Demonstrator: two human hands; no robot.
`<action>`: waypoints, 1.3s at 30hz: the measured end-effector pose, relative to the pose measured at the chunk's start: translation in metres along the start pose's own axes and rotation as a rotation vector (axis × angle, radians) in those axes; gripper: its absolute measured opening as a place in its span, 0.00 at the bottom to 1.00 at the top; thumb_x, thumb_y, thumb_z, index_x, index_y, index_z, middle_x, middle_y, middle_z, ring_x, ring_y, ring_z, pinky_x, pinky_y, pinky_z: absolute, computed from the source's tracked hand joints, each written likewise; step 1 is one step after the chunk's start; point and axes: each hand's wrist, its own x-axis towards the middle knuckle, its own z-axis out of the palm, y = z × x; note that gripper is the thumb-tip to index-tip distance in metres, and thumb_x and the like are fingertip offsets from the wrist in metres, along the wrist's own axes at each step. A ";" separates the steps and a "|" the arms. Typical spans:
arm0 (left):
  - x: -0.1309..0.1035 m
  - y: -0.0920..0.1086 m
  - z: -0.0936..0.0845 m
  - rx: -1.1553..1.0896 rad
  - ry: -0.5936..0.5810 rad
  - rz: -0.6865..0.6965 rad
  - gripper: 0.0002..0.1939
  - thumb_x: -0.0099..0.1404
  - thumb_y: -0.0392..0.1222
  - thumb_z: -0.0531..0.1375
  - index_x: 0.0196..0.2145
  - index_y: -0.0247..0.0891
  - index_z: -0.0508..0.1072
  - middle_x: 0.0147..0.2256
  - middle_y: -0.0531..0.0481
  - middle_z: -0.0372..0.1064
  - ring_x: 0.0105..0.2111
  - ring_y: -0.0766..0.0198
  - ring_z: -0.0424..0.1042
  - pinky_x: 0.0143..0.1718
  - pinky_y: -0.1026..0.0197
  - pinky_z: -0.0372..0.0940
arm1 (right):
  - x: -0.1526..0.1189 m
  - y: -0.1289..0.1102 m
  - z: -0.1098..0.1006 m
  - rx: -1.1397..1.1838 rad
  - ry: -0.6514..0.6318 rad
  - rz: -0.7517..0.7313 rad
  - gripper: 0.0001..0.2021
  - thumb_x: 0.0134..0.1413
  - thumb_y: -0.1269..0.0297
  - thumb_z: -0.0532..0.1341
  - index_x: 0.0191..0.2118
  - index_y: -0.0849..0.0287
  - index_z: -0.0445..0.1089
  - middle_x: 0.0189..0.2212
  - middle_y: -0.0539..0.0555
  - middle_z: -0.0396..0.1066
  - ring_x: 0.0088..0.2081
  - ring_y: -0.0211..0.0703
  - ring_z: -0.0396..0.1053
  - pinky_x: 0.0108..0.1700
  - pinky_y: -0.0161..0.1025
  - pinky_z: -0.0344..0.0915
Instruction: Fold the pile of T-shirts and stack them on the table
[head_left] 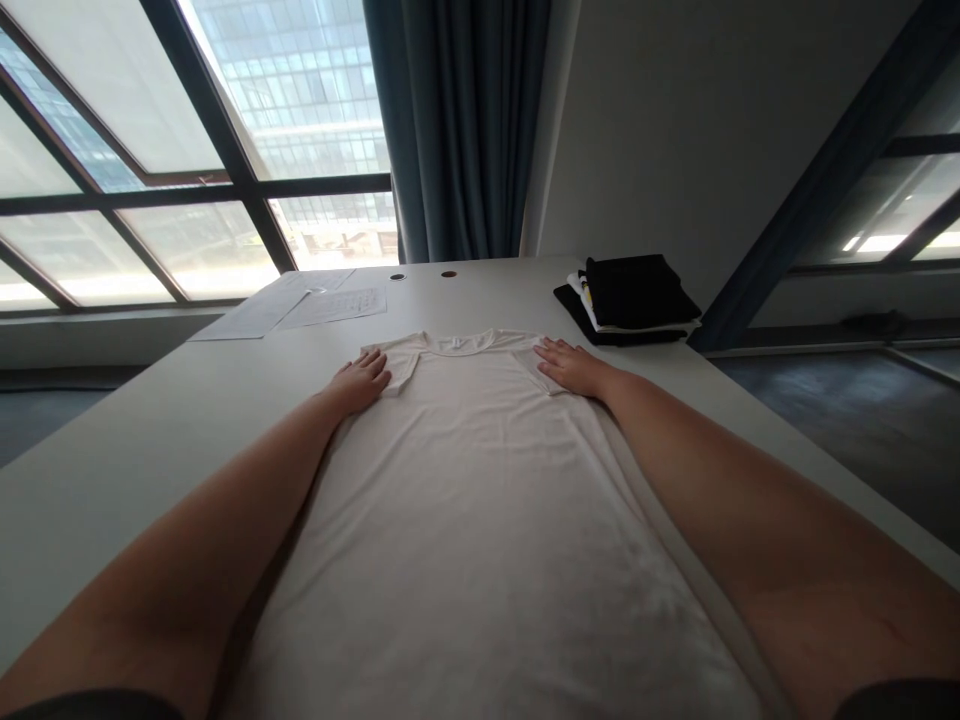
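Observation:
A white T-shirt [472,500] lies spread out on the table, its collar at the far end and its body running toward me. Soft wrinkles cross the fabric. My left hand [360,382] rests flat on the left sleeve area, fingers stretched out. On the opposite side, my right hand [574,367] lies with its fingers extended over the right sleeve. Both arms reach forward along the shirt's sides. The near hem runs out of view at the bottom.
A white table [150,440] bears the shirt. Folded dark and white clothes [637,295] are stacked at the back right. Paper sheets [330,308] lie at the back left, near two round holes. Behind the table are windows and a blue curtain [457,130].

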 end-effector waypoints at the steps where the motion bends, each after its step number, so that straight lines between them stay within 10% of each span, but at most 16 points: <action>1: -0.003 0.000 0.002 0.003 -0.047 -0.037 0.32 0.78 0.55 0.46 0.72 0.37 0.61 0.73 0.35 0.54 0.74 0.46 0.52 0.70 0.41 0.52 | 0.001 -0.002 0.001 -0.006 -0.010 0.015 0.35 0.73 0.45 0.44 0.78 0.54 0.49 0.79 0.57 0.38 0.78 0.62 0.38 0.75 0.65 0.41; 8: -0.006 0.013 -0.005 0.008 -0.184 -0.148 0.41 0.77 0.64 0.45 0.77 0.36 0.49 0.78 0.38 0.33 0.77 0.45 0.35 0.73 0.37 0.40 | 0.009 -0.009 0.002 -0.018 0.013 0.055 0.36 0.72 0.43 0.45 0.78 0.50 0.49 0.79 0.56 0.39 0.77 0.64 0.39 0.73 0.70 0.43; 20: -0.030 0.036 -0.014 0.005 0.013 0.069 0.26 0.79 0.48 0.45 0.64 0.39 0.70 0.67 0.42 0.66 0.66 0.53 0.67 0.67 0.54 0.58 | 0.004 -0.027 -0.009 0.036 0.164 -0.387 0.27 0.70 0.56 0.55 0.68 0.58 0.70 0.71 0.59 0.63 0.73 0.56 0.57 0.73 0.53 0.54; 30: -0.064 0.039 -0.016 -0.082 0.105 0.178 0.17 0.73 0.52 0.53 0.42 0.41 0.78 0.41 0.46 0.77 0.37 0.57 0.76 0.45 0.56 0.69 | 0.007 -0.033 0.001 0.160 0.075 -0.334 0.28 0.70 0.55 0.56 0.72 0.55 0.65 0.74 0.56 0.56 0.74 0.54 0.53 0.75 0.52 0.49; 39: -0.049 0.045 -0.007 0.019 0.176 -0.043 0.22 0.76 0.43 0.47 0.58 0.34 0.74 0.57 0.35 0.75 0.57 0.48 0.74 0.59 0.47 0.67 | 0.007 -0.035 0.002 0.070 0.084 -0.376 0.31 0.72 0.51 0.51 0.73 0.59 0.63 0.75 0.59 0.54 0.75 0.55 0.53 0.75 0.52 0.49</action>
